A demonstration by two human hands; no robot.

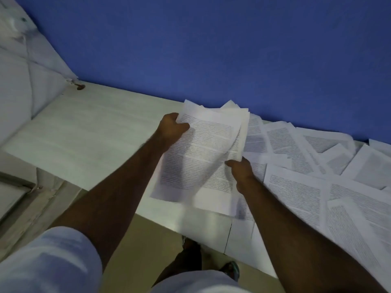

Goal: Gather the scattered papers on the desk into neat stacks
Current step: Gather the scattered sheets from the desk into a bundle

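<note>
A loose bundle of printed white sheets is lifted a little above the pale desk, near its middle. My left hand grips the bundle's upper left edge, thumb on top. My right hand pinches its right edge lower down. The sheets in the bundle are fanned and uneven at the top. Several more printed papers lie scattered and overlapping across the desk's right half, up to the wall.
A blue wall runs along the desk's far edge. A grey padded surface stands at the left end. Some sheets overhang the desk's near edge. Below are the floor and my feet.
</note>
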